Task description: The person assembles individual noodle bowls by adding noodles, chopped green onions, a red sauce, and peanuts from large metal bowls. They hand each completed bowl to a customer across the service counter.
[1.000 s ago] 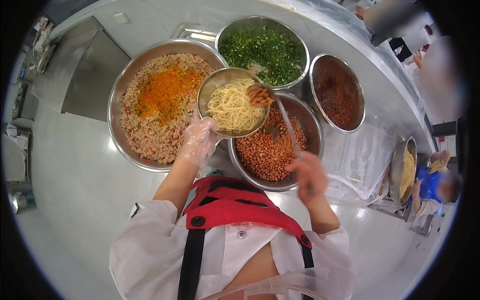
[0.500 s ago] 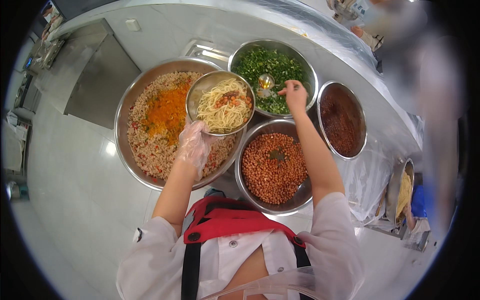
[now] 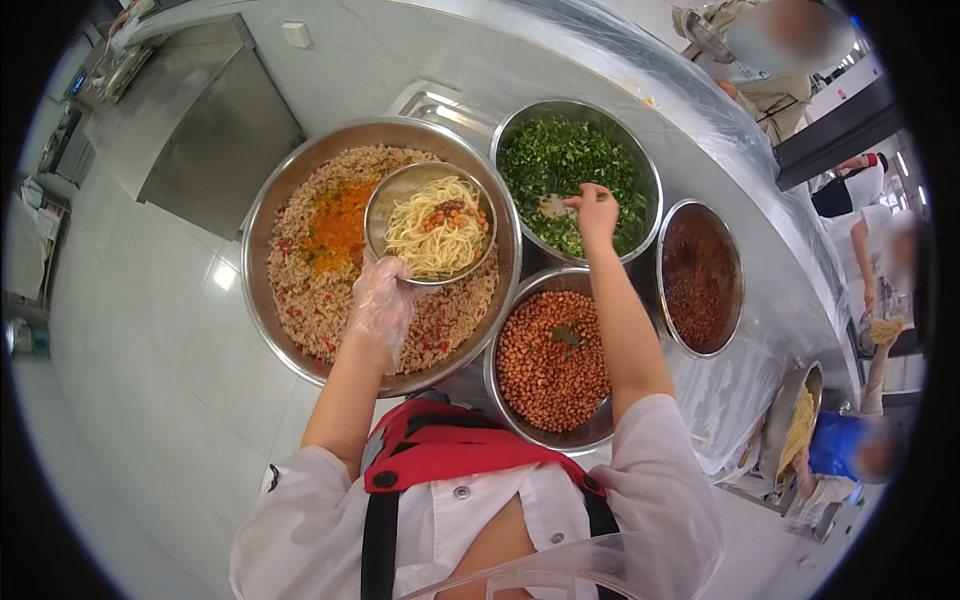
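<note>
My left hand (image 3: 381,300), in a clear plastic glove, grips the near rim of a small steel bowl (image 3: 376,232). Noodles (image 3: 432,238) fill it, topped with brown beans and a little dark sauce. It is held above a wide steel basin (image 3: 262,325) of crumbly pale filling with red bits and an orange patch. My bare right hand (image 3: 597,212) is closed in a pinch over a steel pot (image 3: 655,185) of chopped greens (image 3: 560,150). A small spoon was at these fingers half a second ago; its bowl is now hidden, apparently down in the greens.
A steel pot (image 3: 492,385) of brown beans stands nearest me under my right forearm. Right of it is a pot (image 3: 738,290) of dark red sauce. Plastic sheeting (image 3: 735,385) covers the counter. Co-workers are at the right, one beside a pan of noodles (image 3: 800,425).
The spoon by my right hand has dropped out of sight, and that hand sits lower over the greens. My left hand still holds the noodle bowl, slightly shifted. The view has turned rightward.
</note>
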